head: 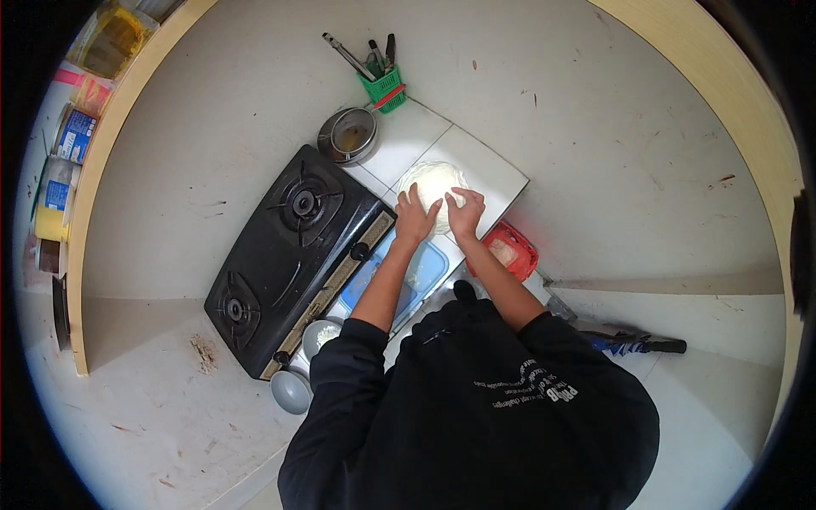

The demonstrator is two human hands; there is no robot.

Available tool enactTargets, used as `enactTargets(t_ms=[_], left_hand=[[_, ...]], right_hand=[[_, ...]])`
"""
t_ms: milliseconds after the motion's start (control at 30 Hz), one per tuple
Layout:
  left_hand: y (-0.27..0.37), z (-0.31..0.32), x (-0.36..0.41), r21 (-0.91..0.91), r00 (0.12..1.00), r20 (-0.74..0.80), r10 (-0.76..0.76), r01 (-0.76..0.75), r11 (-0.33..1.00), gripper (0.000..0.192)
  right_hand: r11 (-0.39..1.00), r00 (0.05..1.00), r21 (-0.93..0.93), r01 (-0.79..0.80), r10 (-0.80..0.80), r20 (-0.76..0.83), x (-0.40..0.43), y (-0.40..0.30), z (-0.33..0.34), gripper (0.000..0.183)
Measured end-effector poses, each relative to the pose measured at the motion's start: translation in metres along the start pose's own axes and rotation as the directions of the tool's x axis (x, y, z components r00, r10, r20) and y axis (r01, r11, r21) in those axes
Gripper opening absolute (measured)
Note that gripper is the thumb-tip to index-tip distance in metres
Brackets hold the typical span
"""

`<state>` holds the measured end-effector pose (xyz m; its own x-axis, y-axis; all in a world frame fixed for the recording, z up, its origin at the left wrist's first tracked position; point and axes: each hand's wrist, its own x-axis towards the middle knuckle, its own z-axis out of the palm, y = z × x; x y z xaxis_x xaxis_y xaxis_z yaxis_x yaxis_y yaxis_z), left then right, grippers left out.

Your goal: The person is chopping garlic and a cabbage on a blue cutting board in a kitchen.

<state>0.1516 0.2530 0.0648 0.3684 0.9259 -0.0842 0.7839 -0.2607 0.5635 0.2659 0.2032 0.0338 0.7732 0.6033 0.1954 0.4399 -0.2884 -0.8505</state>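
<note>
A round, pale, glossy disc (435, 180) with a wrinkled rim, which looks like dough, lies on the white tiled counter (482, 153). My left hand (415, 215) rests at its left edge, fingers spread and thumb pointing inward. On the opposite side, my right hand (466, 212) touches the disc with bent fingers, thumb close to the index finger. Whether the right fingers pinch the material cannot be made out. Below my left hand is a blue plastic tray (433, 262) with pale scraps in it, partly hidden by my forearm.
A black two-burner gas stove (274, 268) stands left. Behind it are a metal pot (328, 143) with a strainer (354, 131) and a green utensil basket (382, 86). A red basket (526, 255) sits right. Grey bowls (291, 392) stand near the stove's front; a shelf (108, 159) runs left.
</note>
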Motion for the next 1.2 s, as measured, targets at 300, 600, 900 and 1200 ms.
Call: enactTargets(t_ms=[300,600,900,1200], left_hand=[[0.002,0.005,-0.006,0.043,1.0,0.005,-0.015,0.015,0.999,0.092],[0.005,0.004,-0.006,0.036,1.0,0.015,-0.024,0.024,0.999,0.093],[0.007,0.008,-0.007,0.043,0.999,-0.01,-0.033,0.034,0.999,0.091],[0.018,0.027,-0.023,0.128,0.992,-0.103,-0.078,0.091,0.987,0.096]], right_hand=[[0.995,0.995,-0.051,0.084,-0.087,-0.056,-0.01,-0.019,-0.006,0.034],[0.985,0.989,-0.103,-0.141,0.146,0.039,0.015,-0.025,-0.005,0.017],[0.965,0.992,-0.258,0.055,-0.022,0.126,0.021,-0.032,-0.013,0.026],[0.924,0.966,-0.33,0.194,-0.12,0.231,0.031,-0.039,-0.004,0.051]])
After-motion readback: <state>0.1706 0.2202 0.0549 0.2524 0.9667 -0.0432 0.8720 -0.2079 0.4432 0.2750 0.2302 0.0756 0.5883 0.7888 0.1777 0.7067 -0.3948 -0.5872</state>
